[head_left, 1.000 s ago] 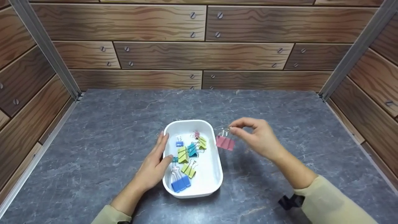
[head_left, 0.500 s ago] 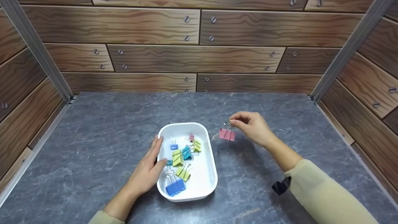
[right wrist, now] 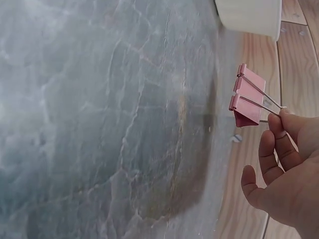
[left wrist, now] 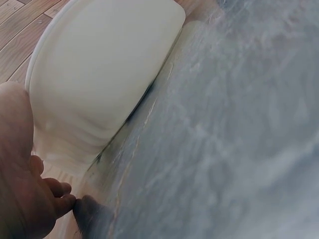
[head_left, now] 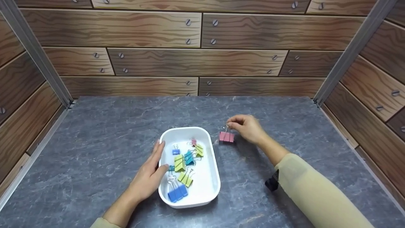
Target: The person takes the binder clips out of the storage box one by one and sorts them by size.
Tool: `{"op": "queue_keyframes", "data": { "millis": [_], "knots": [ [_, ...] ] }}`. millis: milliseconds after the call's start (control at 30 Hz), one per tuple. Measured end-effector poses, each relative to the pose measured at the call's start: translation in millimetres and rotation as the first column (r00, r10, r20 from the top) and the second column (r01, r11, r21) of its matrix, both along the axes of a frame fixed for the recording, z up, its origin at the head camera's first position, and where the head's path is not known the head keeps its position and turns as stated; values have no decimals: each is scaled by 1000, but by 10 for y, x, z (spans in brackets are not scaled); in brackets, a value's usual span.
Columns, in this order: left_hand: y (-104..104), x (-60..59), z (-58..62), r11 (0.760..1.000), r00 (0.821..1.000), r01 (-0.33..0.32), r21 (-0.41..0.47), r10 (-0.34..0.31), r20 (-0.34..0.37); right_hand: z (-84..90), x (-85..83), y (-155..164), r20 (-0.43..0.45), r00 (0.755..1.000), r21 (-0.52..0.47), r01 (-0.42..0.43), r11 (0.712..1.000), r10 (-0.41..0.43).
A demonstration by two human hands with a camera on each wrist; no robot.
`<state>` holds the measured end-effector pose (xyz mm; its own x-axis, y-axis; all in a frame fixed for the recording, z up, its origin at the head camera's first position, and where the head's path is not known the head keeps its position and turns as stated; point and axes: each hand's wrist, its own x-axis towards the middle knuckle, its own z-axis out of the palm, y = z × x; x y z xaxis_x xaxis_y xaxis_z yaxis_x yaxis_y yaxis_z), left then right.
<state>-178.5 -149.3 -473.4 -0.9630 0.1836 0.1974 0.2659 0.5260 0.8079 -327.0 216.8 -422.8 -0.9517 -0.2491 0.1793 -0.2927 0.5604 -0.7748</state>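
Observation:
My right hand [head_left: 248, 128] pinches a wire handle of a large pink binder clip [head_left: 226, 137] between thumb and fingertips. The clip hangs handles up, just right of the tray's far end; in the right wrist view the pink binder clip [right wrist: 249, 94] shows both wire handles. Whether its base touches the tabletop, I cannot tell. My left hand [head_left: 147, 175] holds the left side of a white tray [head_left: 214, 177], thumb over the rim and fingers along the outer wall. Inside lie a big blue clip [head_left: 177, 193], several yellow-green clips [head_left: 179, 163] and a teal clip [head_left: 189, 157].
A small blue clip [head_left: 176, 152] and a small pink clip [head_left: 193, 142] lie toward the tray's far end. A small teal clip [head_left: 171, 168] sits beside my left thumb. The grey marbled tabletop [head_left: 126, 126] meets wood-patterned walls [head_left: 158, 61] at back and sides.
My right hand has carried the pink binder clip from beside the tray's right rim toward the far end and lowered it. The left hand stays on the tray. The head view has shifted slightly.

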Motion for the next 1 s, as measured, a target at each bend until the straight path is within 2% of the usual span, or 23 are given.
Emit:
{"op": "queue_keyframes", "data": {
  "millis": [400,767,1000],
  "knots": [
    [-1,7,10,1000,1000,1,-1,-1,0,-69,-173,-69,-31,999,43,18,999,-16],
    [7,-4,11,1000,1000,5,-4,-5,-4,-119,-220,-83,-21,1000,36,19,999,-18],
    [-3,-6,-3,1000,1000,7,-1,-7,-16,-144,-236,-105,14,1000,20,22,1000,-22]
  ]
}}
